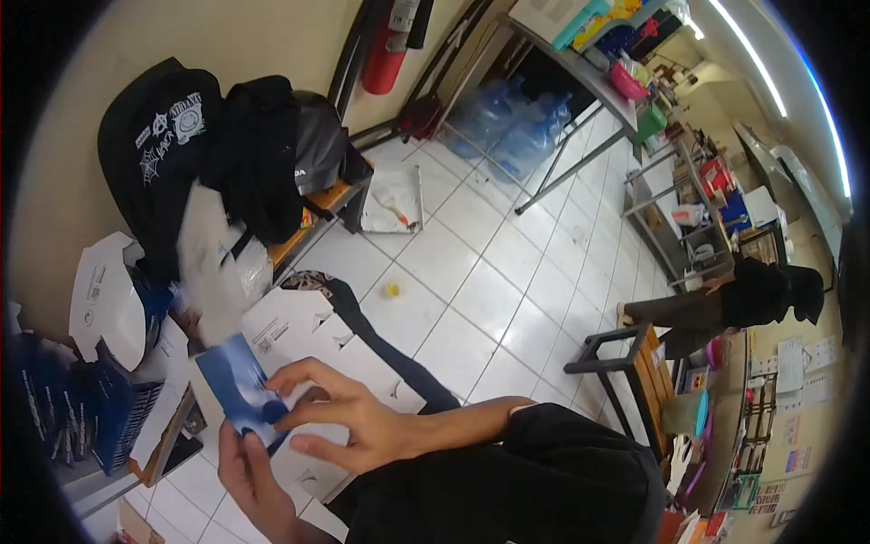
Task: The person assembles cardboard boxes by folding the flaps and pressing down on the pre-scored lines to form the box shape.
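1. Low in the head view, both hands grasp a blue-and-white flat carton (237, 388): left hand (249, 471) grips its lower edge, right hand (349, 422) pinches its side.
2. Beneath lies an unfolded white box blank (349, 349); blue cartons (86, 408) stack at left.

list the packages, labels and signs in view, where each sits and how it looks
Blue-and-white flat cardboard carton blank: held by both hands, lower left.
White flat die-cut carton sheets: under the hands.
White rounded carton blank: far left.
Paper wall notices: right edge, pale rectangles.
Red fire extinguisher: top centre, white label.
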`<state>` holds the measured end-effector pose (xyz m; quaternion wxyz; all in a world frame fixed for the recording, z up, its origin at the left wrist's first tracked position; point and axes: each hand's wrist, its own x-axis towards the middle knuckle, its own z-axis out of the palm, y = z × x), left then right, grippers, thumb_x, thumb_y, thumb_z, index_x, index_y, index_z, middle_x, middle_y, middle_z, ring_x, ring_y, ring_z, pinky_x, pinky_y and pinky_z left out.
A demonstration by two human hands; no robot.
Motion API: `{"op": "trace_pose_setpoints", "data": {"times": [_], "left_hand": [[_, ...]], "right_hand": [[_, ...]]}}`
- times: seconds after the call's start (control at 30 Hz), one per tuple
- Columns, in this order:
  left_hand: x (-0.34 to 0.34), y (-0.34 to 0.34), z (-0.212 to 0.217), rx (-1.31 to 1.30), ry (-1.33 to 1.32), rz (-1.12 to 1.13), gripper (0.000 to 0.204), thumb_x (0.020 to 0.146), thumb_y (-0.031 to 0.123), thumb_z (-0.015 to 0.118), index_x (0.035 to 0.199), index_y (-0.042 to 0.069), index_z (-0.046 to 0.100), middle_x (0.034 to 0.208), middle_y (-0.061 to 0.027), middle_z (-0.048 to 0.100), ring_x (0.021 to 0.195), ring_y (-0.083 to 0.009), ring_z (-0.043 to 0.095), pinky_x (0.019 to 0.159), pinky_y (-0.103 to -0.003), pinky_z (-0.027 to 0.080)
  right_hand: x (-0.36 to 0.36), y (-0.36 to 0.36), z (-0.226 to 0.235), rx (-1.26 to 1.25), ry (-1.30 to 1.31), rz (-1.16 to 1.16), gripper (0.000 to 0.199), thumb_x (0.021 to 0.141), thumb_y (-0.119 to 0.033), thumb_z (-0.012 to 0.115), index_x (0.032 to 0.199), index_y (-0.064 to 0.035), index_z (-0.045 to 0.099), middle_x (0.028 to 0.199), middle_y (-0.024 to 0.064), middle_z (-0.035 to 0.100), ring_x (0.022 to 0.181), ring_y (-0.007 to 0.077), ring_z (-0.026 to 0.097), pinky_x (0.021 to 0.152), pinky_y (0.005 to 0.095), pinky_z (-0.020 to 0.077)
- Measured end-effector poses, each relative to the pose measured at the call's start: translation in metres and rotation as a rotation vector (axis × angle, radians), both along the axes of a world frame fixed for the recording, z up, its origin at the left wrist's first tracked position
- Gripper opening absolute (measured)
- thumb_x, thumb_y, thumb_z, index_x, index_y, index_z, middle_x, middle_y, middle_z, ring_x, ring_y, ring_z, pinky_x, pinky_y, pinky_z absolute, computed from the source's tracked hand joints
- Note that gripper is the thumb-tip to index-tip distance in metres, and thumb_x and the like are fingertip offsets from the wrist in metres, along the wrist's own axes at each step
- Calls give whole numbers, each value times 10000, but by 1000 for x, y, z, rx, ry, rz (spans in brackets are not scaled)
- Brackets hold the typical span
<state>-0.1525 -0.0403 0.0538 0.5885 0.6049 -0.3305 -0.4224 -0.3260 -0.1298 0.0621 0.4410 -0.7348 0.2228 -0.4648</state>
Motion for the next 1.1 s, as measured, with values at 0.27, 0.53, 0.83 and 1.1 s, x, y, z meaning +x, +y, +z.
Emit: {"op": "trace_pose_setpoints", "data": {"times": [0.27, 0.53, 0.83, 1.1], "left_hand": [[24, 53, -31, 166, -151, -41, 201, 1057, 66, 552, 1240, -16, 539, 923, -77, 674, 873, -93, 571, 815, -229, 430], [20, 49, -37, 179, -183, 49, 247, 1020, 75, 627, 1209, -84, 625, 991, -133, 742, 891, -130, 671, 830, -242, 505], [15, 41, -38, 123, -164, 10, 235, 1010, 68, 642, 1176, -98, 646, 1020, -151, 739, 929, -168, 685, 875, -272, 519], [19, 30, -29, 73, -276, -110, 191, 998, 43, 649, 1124, -99, 665, 1030, -156, 725, 952, -174, 671, 899, -295, 516]], "right_hand": [[17, 1, -40, 289, -70, -247, 312, 1000, -162, 657, 1278, -31, 609, 1160, 135, 496, 967, 207, 562, 788, 307, 493], [17, -21, -15, 63, 333, 106, 377, 849, -161, 816, 1183, -22, 713, 1111, 141, 468, 1043, 291, 564, 858, 386, 520], [18, -7, -24, 91, 425, -29, 329, 805, -87, 809, 1112, -16, 715, 1087, 140, 468, 1031, 302, 578, 845, 395, 538], [16, 2, -31, 94, 424, 9, 261, 843, -134, 792, 1062, -10, 722, 1076, 135, 466, 996, 299, 578, 807, 391, 529]]}}
